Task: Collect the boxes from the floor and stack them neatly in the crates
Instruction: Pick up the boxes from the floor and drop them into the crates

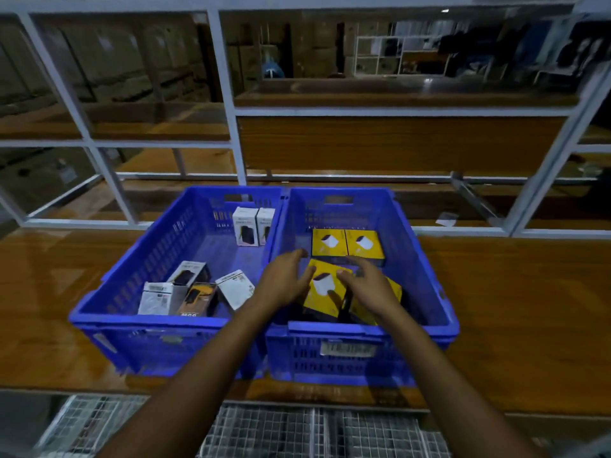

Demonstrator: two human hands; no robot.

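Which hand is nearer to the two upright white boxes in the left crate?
Left. The left hand sits just right of the white boxes and nearer the viewer; the right hand is farther right, over a yellow box.

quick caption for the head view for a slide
Left hand and right hand touch a tilted yellow box in the right blue crate; loose boxes lie in the left crate.
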